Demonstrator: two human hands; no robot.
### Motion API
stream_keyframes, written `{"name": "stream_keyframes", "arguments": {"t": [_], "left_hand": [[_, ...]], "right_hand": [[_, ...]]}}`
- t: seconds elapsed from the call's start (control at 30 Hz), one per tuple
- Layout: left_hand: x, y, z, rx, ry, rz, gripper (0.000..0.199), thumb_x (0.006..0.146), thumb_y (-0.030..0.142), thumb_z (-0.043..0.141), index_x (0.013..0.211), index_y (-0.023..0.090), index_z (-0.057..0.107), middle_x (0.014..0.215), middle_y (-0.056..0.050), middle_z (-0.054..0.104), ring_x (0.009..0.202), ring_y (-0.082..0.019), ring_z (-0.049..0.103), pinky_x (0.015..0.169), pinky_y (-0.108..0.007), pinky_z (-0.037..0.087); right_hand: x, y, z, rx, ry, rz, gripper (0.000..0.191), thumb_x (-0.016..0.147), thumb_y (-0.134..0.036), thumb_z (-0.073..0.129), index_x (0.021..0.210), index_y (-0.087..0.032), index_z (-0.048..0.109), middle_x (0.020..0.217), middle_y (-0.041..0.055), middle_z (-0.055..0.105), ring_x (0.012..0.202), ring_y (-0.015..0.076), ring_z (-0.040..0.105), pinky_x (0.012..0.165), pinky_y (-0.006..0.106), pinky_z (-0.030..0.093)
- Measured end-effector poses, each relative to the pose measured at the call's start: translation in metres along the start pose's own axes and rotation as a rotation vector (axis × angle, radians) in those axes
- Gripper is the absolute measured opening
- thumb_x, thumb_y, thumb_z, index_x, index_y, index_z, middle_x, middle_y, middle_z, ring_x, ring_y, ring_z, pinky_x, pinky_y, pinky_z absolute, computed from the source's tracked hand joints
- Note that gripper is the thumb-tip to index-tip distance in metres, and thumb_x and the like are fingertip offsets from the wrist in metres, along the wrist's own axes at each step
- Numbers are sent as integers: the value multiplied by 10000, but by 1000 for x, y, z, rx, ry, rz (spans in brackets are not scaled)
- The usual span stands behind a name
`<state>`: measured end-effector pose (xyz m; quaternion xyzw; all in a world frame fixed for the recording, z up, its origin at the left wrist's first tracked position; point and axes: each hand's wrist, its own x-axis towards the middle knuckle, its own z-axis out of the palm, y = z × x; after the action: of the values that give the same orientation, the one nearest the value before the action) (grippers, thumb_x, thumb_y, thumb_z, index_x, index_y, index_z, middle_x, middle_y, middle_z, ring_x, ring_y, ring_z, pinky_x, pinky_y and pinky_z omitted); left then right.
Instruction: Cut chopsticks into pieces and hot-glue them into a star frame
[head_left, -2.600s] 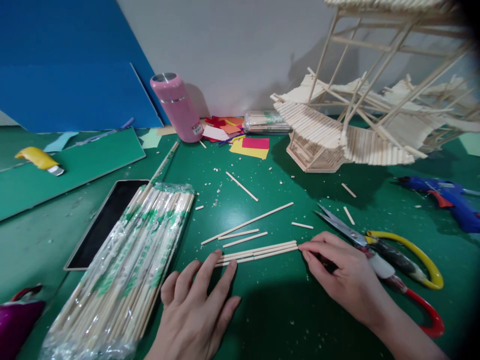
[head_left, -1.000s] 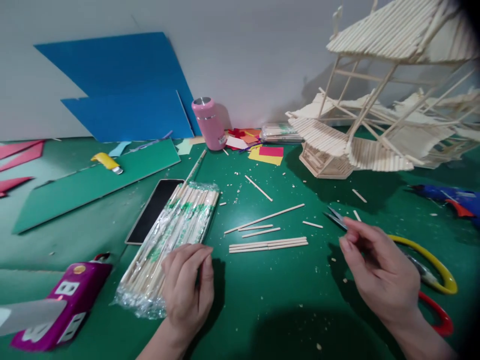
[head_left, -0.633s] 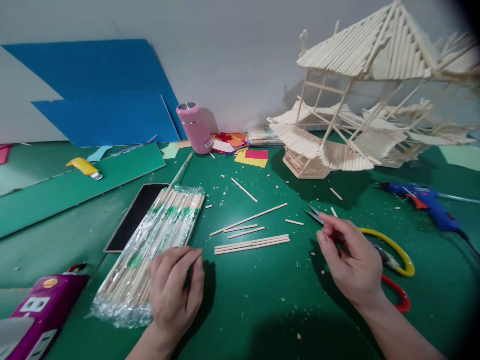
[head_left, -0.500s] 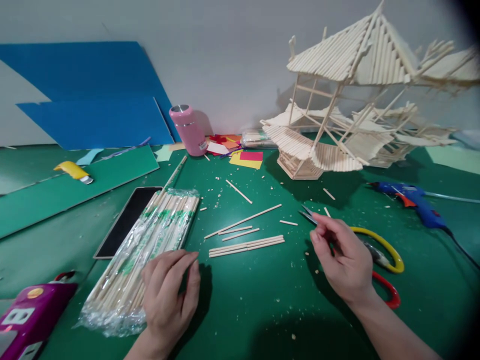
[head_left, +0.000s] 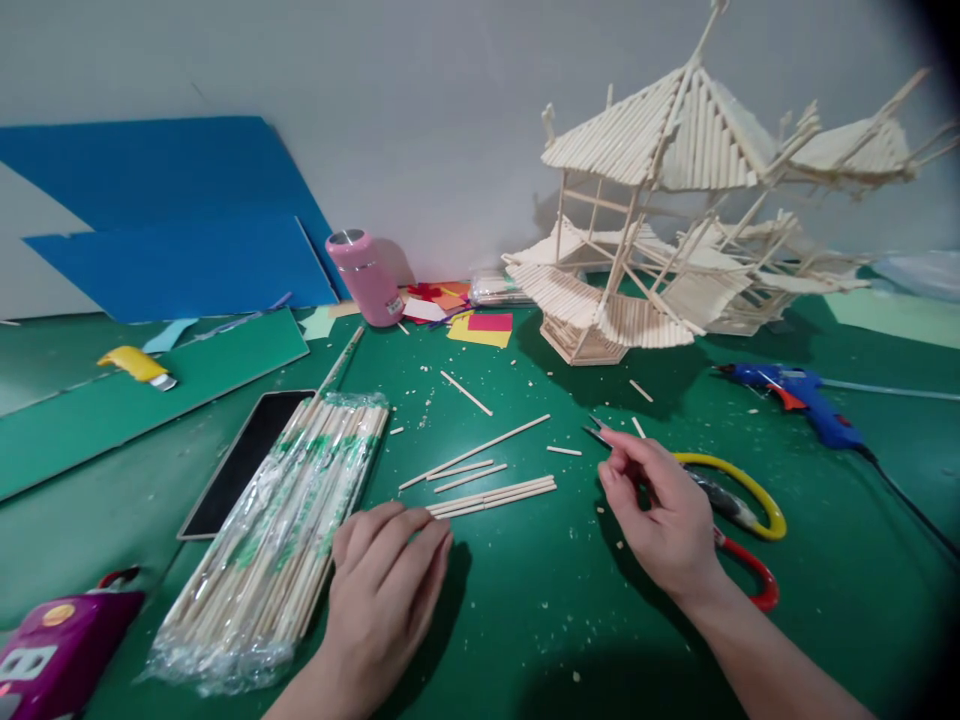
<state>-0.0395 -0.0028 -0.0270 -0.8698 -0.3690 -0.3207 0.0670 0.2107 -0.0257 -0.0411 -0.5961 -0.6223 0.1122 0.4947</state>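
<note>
My left hand (head_left: 390,585) rests palm down on the green table, its loosely bent fingers open beside the left ends of a row of thin wooden sticks (head_left: 517,493). Those ends are behind the fingers, so I cannot tell if they touch; the thumb is hidden. Just behind the row lie two short sticks and a longer stick (head_left: 480,450). My right hand (head_left: 660,510) is closed around a pair of scissors (head_left: 772,515) with one yellow and one red handle. Pointed metal tips stick out past its forefinger, while the fingers cover the middle.
A plastic-wrapped pack of sticks (head_left: 281,530) overlaps a dark phone (head_left: 236,480) at left. Behind stand a pink flask (head_left: 365,280) and a stick-built pavilion model (head_left: 652,230). A blue glue gun (head_left: 802,395), yellow cutter (head_left: 135,366) and purple power strip (head_left: 64,640) lie around.
My left hand has moved right, away from the stick pack to the ends of the stick row. My right hand keeps its grip. The whole view has shifted slightly.
</note>
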Motion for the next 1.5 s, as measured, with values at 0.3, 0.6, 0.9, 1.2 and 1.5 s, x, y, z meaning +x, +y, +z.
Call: {"name": "stream_keyframes", "arguments": {"t": [0.3,0.6,0.9,1.2,1.5], "left_hand": [[60,-18,-20,-30,257,-290,158,736,141,579,879,205,602,825,-7,602,765,-147,560,692,-294,453],[62,-11,-21,-197,152,-372,104,781,167,535,856,191,601,833,-12,594,792,-138,555,709,-297,460],[50,25,39,-175,-320,-34,181,841,158,415,844,158,595,804,-54,575,747,-169,477,628,-311,362],[47,28,57,-25,-390,73,183,856,176,409,844,146,589,756,-58,533,721,-183,425,627,-317,337],[40,24,67,43,-313,162,152,830,155,467,926,134,582,871,-82,567,796,-207,459,656,-332,340]], "right_hand": [[-4,2,-1,5,8,94,238,790,-205,526,1029,-205,527,761,-3,523,602,106,502,543,239,434],[-5,7,3,13,-3,107,225,779,-218,540,1003,-196,535,768,15,548,625,127,525,552,255,442],[2,3,2,-3,-4,116,193,792,-204,510,983,-187,525,753,8,535,622,118,515,570,252,443],[5,0,1,-7,-25,136,185,794,-207,493,975,-190,526,741,7,531,607,114,510,562,254,446],[5,1,6,42,-79,164,215,793,-181,494,1006,-198,515,765,8,525,622,113,514,579,254,453]]}}
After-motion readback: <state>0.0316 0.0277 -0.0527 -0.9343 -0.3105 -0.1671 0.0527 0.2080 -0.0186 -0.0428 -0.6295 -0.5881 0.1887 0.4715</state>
